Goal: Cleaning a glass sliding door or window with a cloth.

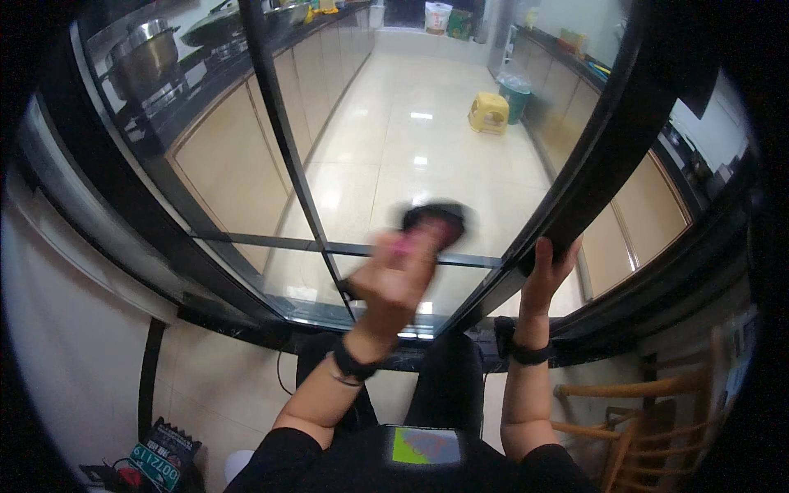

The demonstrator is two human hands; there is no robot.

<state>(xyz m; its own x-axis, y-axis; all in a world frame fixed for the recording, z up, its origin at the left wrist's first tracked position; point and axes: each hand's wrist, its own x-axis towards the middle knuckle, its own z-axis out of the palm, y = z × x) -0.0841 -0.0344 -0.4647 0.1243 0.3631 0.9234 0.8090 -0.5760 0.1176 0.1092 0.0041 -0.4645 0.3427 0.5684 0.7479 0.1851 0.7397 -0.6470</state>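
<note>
A sliding door with clear glass panes point(394, 179) and black bars stands before me. My left hand point(394, 274) is shut on a dark, rounded thing with a pink part point(434, 222), at the glass above the lower crossbar point(471, 260). Motion blur hides what exactly it is, and I cannot tell whether it touches the pane. On the right, the door's thick black edge frame point(573, 166) is in the grip of my right hand point(551, 274), thumb on the near side. The fingers are partly hidden behind it.
Beyond the glass lie a tiled kitchen floor, a yellow plastic stool point(489, 113), a green bin point(515, 98) and a steel pot point(145, 52) on the left counter. A wooden chair point(635, 419) stands close at my right. A dark bag point(163, 456) lies lower left.
</note>
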